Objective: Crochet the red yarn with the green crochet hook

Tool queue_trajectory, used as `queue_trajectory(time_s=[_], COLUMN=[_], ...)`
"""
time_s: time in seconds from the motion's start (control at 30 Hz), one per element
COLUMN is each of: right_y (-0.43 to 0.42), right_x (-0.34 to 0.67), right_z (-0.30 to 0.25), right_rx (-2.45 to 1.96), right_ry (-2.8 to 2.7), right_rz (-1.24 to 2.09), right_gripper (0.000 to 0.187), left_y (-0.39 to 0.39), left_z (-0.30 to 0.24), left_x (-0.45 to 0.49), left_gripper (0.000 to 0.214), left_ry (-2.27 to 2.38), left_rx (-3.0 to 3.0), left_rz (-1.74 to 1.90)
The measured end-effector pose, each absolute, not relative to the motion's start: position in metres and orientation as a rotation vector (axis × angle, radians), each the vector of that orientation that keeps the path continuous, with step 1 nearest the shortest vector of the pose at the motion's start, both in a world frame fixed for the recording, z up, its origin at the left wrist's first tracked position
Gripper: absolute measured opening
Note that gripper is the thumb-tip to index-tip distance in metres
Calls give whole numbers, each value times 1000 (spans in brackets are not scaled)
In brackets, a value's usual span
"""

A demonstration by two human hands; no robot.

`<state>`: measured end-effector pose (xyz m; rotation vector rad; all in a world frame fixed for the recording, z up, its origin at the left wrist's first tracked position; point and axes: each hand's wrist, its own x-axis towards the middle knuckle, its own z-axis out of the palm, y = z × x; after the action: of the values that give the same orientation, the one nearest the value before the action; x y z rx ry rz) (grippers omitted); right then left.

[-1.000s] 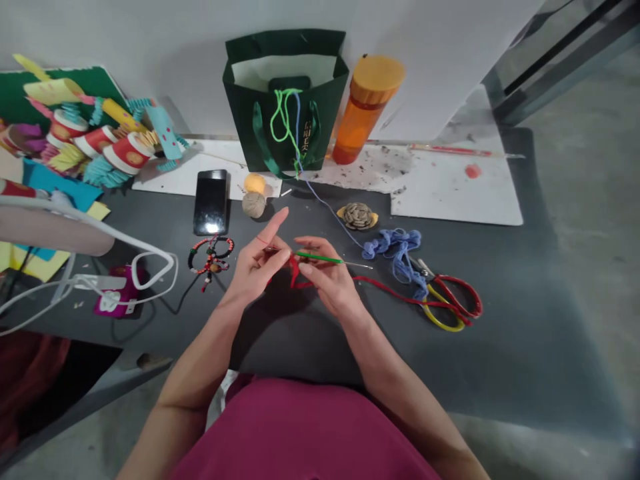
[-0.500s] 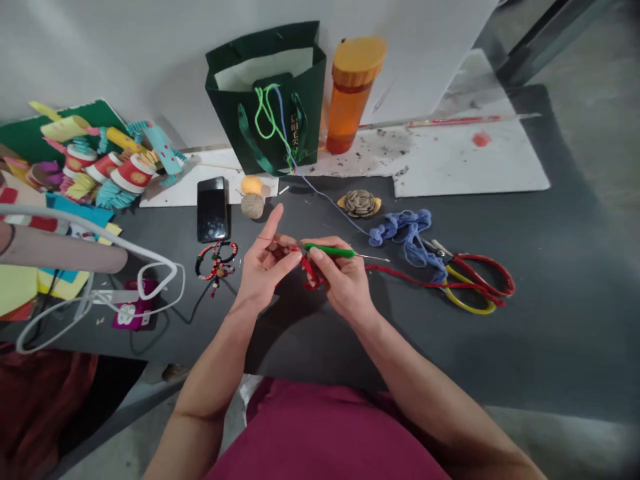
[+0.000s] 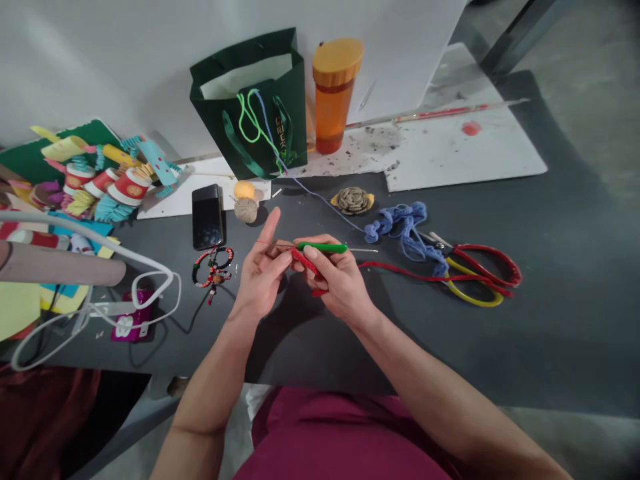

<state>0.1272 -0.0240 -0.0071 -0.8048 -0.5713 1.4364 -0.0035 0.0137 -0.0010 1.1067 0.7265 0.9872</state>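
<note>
The right hand closed firmly on a green crochet hook; the left hand pinched red yarn, forefinger raised. The green bag bore gold Chinese characters.

Vertical pale Chinese characters on the dark green paper bag appear to read 信阳毛尖, with green cord beside them. The round emblems on the red paper cups are too small to read.

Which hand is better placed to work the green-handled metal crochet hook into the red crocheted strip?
Probably the right hand: it grips the green-handled crochet hook. The left hand is holding the red crocheted strip and tensioning the thin red yarn.
</note>
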Motion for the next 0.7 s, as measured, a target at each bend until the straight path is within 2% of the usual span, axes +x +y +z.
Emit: queue_trajectory(time_s=[0.43, 0.7], right_y=[-25, -28], right_x=[126, 124], right_z=[-8, -13], right_rx=[-731, -827], right_ry=[-529, -667], right_rz=[1427, 1234], right_gripper=[32, 20], left_y=[12, 13], left_z=[5, 3], left_x=[0, 0], left_gripper=[68, 57], left_ry=[689, 698], left_rx=[841, 813], left_rz=[953, 937])
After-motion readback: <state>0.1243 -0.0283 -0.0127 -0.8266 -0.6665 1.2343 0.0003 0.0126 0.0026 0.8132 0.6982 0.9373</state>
